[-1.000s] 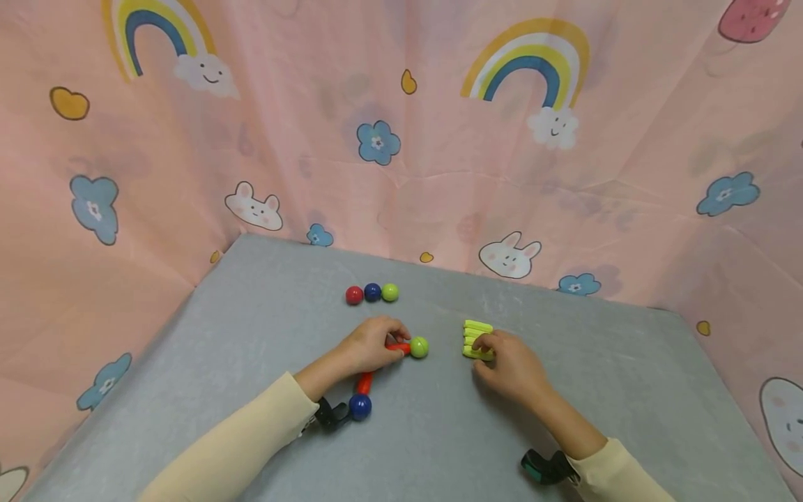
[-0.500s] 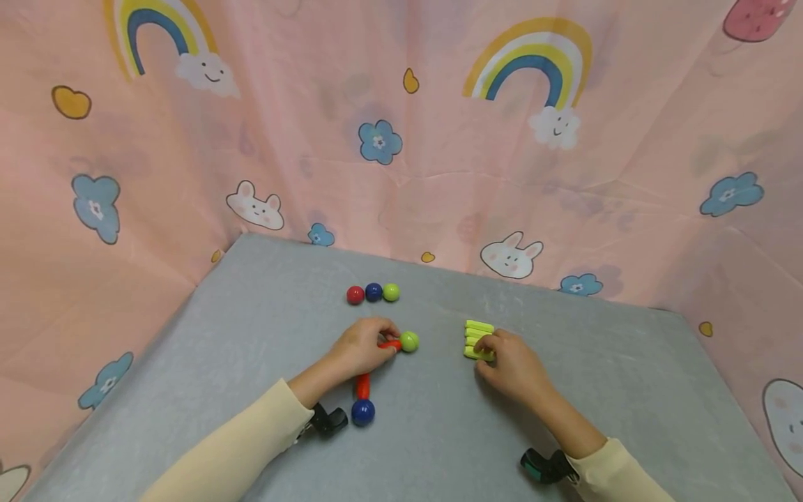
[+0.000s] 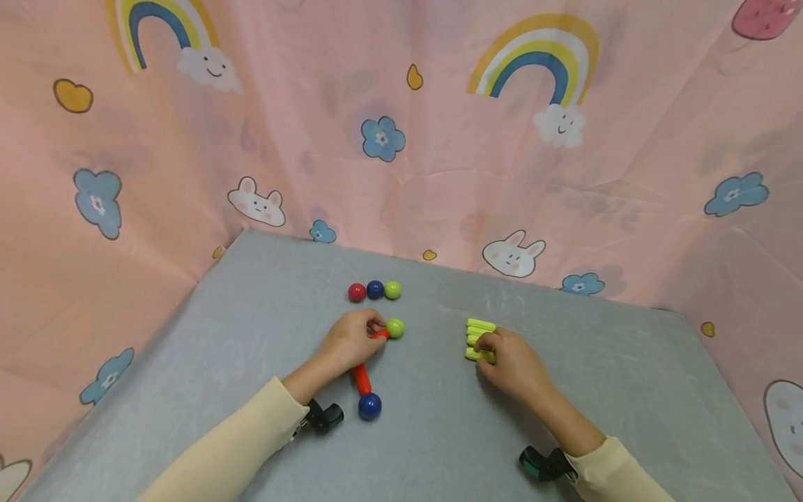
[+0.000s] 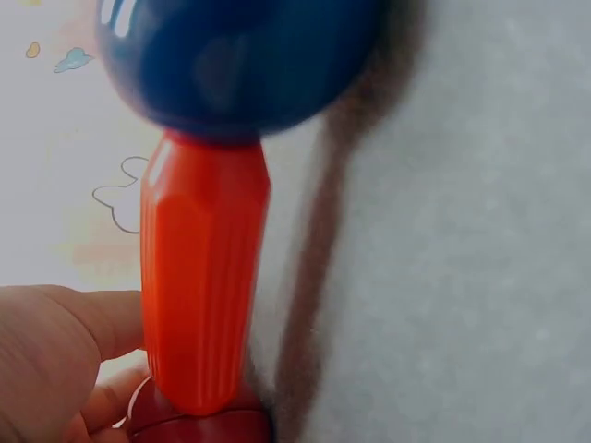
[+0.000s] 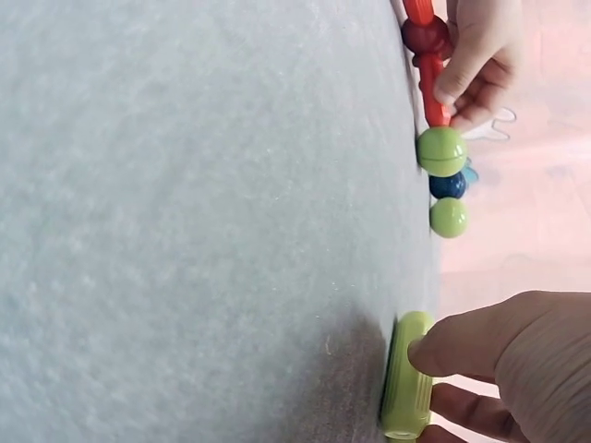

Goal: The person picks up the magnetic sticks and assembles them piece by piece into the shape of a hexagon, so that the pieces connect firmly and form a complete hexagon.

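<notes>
My left hand (image 3: 345,343) pinches a red rod (image 5: 432,88) between thumb and fingers. This rod has a green ball (image 3: 395,328) at its outer end and meets a red ball (image 5: 422,35) at the other. From the red ball a second red rod (image 4: 201,277) leads to a blue ball (image 3: 370,406); the head view hides the joint under the hand. Over a row of yellow-green rods (image 3: 480,325) is my right hand (image 3: 517,364), its thumb and fingers on either side of the nearest rod (image 5: 408,378).
A loose red ball (image 3: 356,292), blue ball (image 3: 375,289) and green ball (image 3: 392,290) sit in a row farther back on the grey table (image 3: 433,446). A pink printed curtain (image 3: 433,167) stands round the table's back and sides.
My left hand has moved left and slightly away with the joined rods and balls, which have turned, the blue ball end swinging right. My right hand has stayed at the yellow-green rods.
</notes>
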A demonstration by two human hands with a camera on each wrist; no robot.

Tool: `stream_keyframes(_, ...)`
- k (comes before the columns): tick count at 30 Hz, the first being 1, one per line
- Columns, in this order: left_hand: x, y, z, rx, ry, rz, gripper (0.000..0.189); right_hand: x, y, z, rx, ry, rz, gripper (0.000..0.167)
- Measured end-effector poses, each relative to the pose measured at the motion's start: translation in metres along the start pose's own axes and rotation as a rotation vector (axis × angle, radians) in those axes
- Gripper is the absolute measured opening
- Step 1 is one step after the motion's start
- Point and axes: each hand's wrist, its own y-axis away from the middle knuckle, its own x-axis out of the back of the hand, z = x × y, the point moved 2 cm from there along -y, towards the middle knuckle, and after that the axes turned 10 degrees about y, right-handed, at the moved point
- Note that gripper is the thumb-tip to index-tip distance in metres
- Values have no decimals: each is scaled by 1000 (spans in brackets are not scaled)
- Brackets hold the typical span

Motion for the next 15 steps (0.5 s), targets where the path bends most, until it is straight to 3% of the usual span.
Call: stream_keyframes(15, 5, -1, -4, 66, -16, 115, 21, -3, -2, 2, -17, -43, -50, 18)
